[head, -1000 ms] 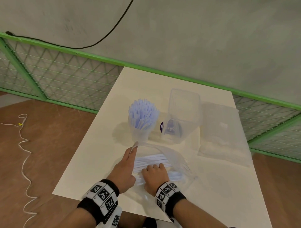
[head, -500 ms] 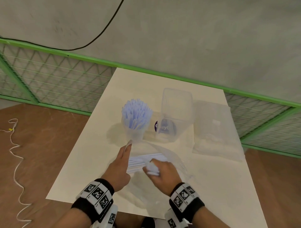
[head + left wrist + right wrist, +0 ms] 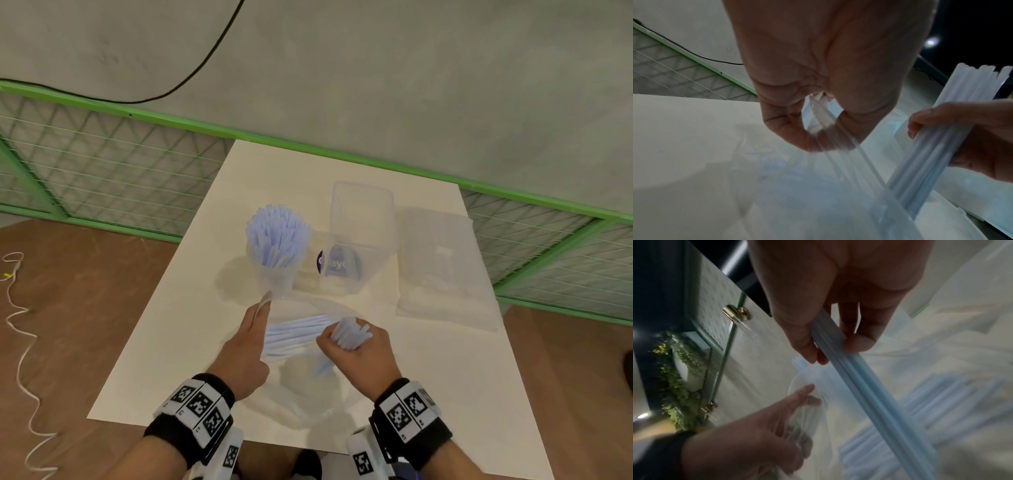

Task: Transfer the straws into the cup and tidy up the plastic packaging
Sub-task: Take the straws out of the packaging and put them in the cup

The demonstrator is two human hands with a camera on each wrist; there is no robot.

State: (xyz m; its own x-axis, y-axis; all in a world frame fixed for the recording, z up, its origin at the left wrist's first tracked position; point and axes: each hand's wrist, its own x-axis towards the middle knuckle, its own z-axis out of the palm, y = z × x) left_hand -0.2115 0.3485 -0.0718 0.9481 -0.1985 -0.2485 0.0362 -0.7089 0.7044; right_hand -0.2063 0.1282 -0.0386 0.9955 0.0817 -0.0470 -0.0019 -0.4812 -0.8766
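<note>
A clear cup (image 3: 275,274) full of pale blue straws stands upright at the table's middle. In front of it lies a clear plastic bag (image 3: 308,383) with loose straws (image 3: 294,334) inside. My left hand (image 3: 251,337) pinches the bag's upper edge (image 3: 824,116) and holds its mouth up. My right hand (image 3: 356,349) grips a bundle of straws (image 3: 351,332) (image 3: 953,134) (image 3: 859,378), tilted upward, its lower ends still inside the bag's mouth.
A clear rectangular container (image 3: 359,236) with a purple label stands right of the cup. A second flat plastic bag (image 3: 442,267) lies at the right of the white table (image 3: 164,342). A green mesh fence runs behind.
My right hand, which lay flat inside the bag, has closed round a bundle of straws and drawn it up and back out of the bag's mouth. The left hand still holds the bag's edge.
</note>
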